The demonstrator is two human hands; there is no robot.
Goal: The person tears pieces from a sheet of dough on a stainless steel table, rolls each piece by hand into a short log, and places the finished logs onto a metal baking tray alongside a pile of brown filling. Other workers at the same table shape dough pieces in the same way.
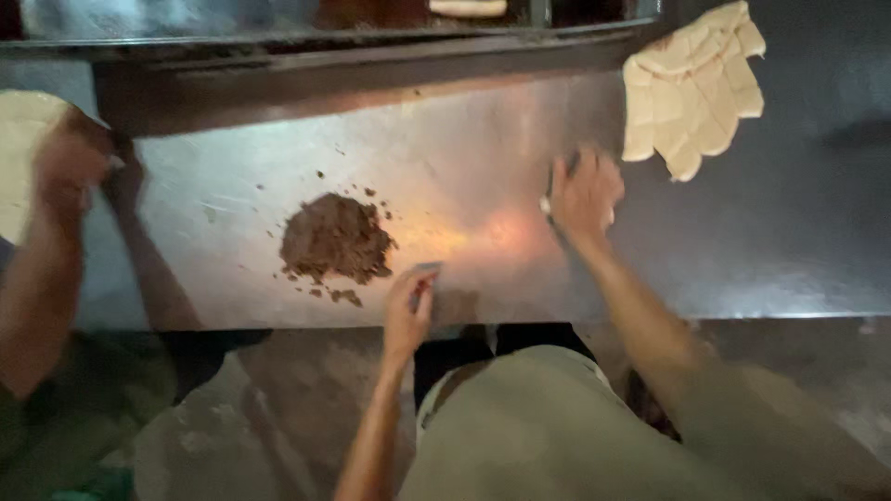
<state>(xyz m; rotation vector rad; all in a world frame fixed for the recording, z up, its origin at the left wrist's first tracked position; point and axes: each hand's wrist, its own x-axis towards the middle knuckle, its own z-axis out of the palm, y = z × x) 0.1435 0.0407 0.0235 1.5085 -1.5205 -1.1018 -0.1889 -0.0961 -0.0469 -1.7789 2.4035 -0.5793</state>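
The right hand (pixel 585 193) hovers over the far middle of the steel griddle (pixel 464 158), its fingers curled around a thin, dark-handled tool (pixel 555 190) that sticks out on the thumb side; the picture is too blurred to name the tool beyond a narrow blade or scraper. The left hand (pixel 410 311) sits at the near edge of the griddle, fingers closed on a small flat grey scraper (pixel 425 276) whose tip points away from the person. Both forearms reach forward from a light-coloured apron or shirt (pixel 548 427) that fills the lower middle of the view.

A loose heap of brown minced meat (pixel 334 239) lies on the griddle just to the left of the left hand, near it but not touching, with a few crumbs scattered around its rim. Well apart from the heap, at the far right corner, a pale pile of overlapping flatbread pieces (pixel 691 88) rests on the darker surface beside the griddle, just beyond the right hand.

At the left edge a co-worker's hands (pixel 79 172) are raised together against a round pale sheet of dough (pixel 20 139); whether they grip it cannot be told from the blur.
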